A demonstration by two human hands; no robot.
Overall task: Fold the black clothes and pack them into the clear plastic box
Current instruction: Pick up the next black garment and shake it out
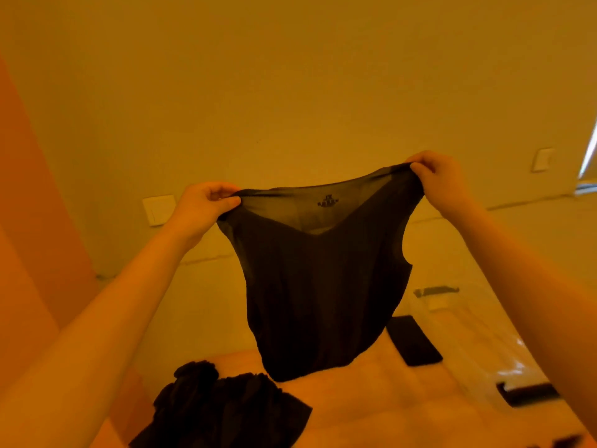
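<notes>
Held up in mid-air at chest height: black top (323,286), sleeveless, thin and slightly sheer, V-neck sagging in a soft curve between the two grips. Small printed label visible inside the back of the neck. Armholes cut deep on both sides; hem hanging loose and faintly rounded, just above the bed (371,399).

Left hand (202,208): fingers curled narrow, pinching the left shoulder strap between thumb and fingertips. Right hand (441,179): fingers likewise curled tight, pinching the right shoulder strap, raised a little higher than the left. Fabric stretched taut along the neckline, falling limp below.

Below on the bed, near the lower edge: crumpled black pile (223,412), soft and rumpled, folds bunched and irregular. Well apart from the held top.

To the right on the bed: clear box (478,331), glossy transparent plastic with bright reflections, dark latch (436,291) at its far end and another dark latch (529,394) at the near end. Partly hidden behind the right forearm. Flat dark rectangle (413,341) lying just beside the box's left side, smooth and stiff-edged; what it is cannot be told.

Behind: plain smooth wall, pale square switch plate (160,209) near the left hand, a second plate (542,160) at the far right.
</notes>
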